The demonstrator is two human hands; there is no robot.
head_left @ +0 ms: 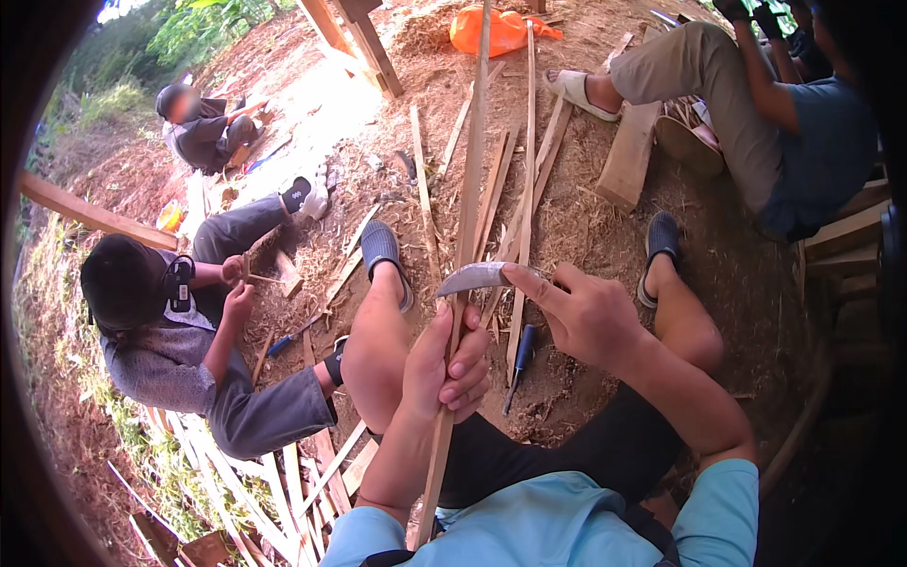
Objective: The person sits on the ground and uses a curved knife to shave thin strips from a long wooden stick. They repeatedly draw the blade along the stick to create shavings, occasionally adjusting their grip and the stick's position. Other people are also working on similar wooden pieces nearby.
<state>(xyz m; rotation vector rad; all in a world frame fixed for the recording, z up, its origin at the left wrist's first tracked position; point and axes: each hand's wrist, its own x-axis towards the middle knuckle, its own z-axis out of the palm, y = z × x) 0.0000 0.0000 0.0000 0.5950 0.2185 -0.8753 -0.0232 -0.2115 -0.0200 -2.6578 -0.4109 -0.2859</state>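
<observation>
My left hand (pixel 442 369) is closed round a long narrow wooden strip (pixel 475 142), which runs from beside my body up past the top of the view. Across the strip, just above my left fingers, lies the curved grey blade of a sickle-like knife (pixel 472 277). My right hand (pixel 588 317) is closed on this knife, its index finger stretched along the back of the blade. The knife's handle is hidden within my right hand. My left thumb sits close below the blade.
A blue-handled tool (pixel 524 348) lies between my legs. Wooden strips (pixel 423 198) and shavings cover the ground ahead. A wooden block (pixel 628 156) stands by a seated person at right. Two other people sit at left. An orange bag (pixel 496 30) lies far ahead.
</observation>
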